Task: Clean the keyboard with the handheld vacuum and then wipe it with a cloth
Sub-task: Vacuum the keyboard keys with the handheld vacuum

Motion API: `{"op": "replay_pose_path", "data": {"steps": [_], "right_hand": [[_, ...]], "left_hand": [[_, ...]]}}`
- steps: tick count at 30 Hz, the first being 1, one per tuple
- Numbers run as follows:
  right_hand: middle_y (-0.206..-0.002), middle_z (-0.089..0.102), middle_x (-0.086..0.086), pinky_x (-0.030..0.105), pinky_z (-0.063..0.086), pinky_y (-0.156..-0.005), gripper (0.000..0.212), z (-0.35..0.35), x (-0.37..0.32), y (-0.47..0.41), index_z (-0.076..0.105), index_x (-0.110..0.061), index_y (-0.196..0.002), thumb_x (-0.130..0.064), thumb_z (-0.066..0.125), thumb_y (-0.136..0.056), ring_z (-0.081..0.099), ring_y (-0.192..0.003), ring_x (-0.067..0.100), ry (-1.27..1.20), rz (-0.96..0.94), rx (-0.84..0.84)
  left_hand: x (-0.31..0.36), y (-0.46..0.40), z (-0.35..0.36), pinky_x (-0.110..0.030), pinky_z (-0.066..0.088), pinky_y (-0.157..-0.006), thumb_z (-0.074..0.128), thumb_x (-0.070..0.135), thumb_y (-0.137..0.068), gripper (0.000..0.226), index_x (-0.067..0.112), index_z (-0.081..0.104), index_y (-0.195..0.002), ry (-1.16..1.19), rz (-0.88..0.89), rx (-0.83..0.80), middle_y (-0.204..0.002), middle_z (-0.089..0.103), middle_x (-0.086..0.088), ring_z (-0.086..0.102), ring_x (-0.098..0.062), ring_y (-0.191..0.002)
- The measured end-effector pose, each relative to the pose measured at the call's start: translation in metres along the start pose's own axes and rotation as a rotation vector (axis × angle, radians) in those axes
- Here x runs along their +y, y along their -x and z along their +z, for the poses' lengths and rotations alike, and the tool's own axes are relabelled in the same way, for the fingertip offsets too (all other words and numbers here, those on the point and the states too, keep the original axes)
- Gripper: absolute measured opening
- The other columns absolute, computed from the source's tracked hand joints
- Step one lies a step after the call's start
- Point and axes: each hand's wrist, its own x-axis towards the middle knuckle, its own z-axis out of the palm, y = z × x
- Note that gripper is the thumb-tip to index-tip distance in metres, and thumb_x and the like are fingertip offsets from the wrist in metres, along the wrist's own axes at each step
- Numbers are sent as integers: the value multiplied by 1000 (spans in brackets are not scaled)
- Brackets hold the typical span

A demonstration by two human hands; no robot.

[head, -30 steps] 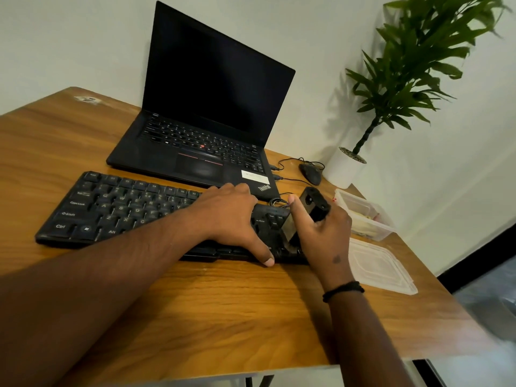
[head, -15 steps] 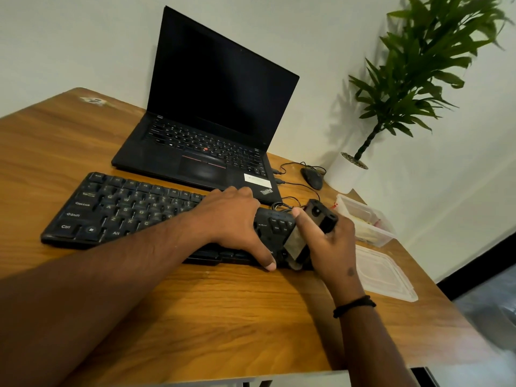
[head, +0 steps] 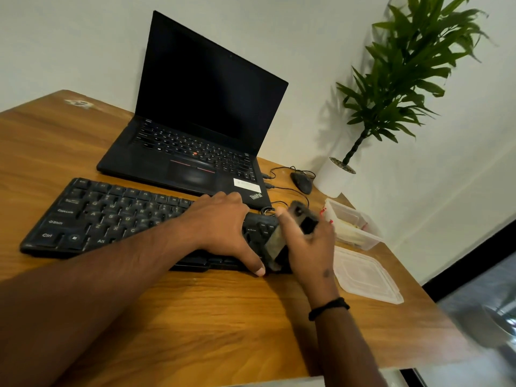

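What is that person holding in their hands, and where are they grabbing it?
The right hand grips the small handheld vacuum around its dark body. The left hand holds nothing; it rests flat on the keyboard.

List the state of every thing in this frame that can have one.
Laptop: lid open, screen dark.
Keyboard: flat on the table, left hand resting on it, fingers straight.
Handheld vacuum: gripped in right hand, nozzle at the keyboard's right end.
Plastic container: open.
Lid: off, flat on the table.
Mouse: untouched.

Bare table (head: 195, 317) front; laptop (head: 195, 152) behind, tub (head: 360, 233) apparently close right.
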Motion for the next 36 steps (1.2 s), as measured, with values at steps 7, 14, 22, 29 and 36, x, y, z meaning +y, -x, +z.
{"op": "replay_pose_path", "data": {"steps": [7, 14, 22, 29, 36], "right_hand": [[-65, 63, -1, 13, 43, -49, 32, -11, 7, -13, 62, -12, -70, -37, 69, -90, 62, -60, 9, 170, 52, 94], [-63, 62, 1, 10, 42, -50, 33, -6, 3, -9, 59, -15, -67, -35, 67, -92, 58, -59, 6, 221, 6, 92], [-62, 63, -1, 26, 53, -52, 27, 1, -8, 5, 60, -20, -68, -28, 69, -92, 63, -60, 6, -39, 15, -66], [-67, 59, -9, 4, 39, -52, 25, -10, 1, 1, 58, -25, -72, -35, 66, -93, 58, -64, 2, 240, 16, 127], [-64, 59, -1, 22, 45, -51, 27, 3, -5, 9, 56, -23, -69, -30, 64, -94, 58, -58, 10, 65, -19, 27]], "left_hand": [[1, 1, -1, -40, 44, -97, 67, 94, -44, 118, 25, 51, -138, 14, 0, -7, -120, 46, 9, 45, -14, -112], [2, 1, -2, -42, 44, -98, 66, 95, -43, 118, 27, 52, -138, 14, -5, -22, -123, 47, 9, 45, -15, -114], [0, -1, 0, -42, 45, -94, 56, 101, -36, 124, 28, 52, -137, -2, -8, -19, -120, 46, 10, 46, -15, -111], [-1, 0, -1, -41, 49, -90, 56, 102, -31, 119, 30, 58, -126, 16, -4, -14, -111, 48, 11, 49, -13, -105], [-1, 0, -1, -42, 47, -93, 56, 101, -32, 129, 29, 52, -138, 8, -7, -13, -121, 48, 9, 47, -16, -113]]}}
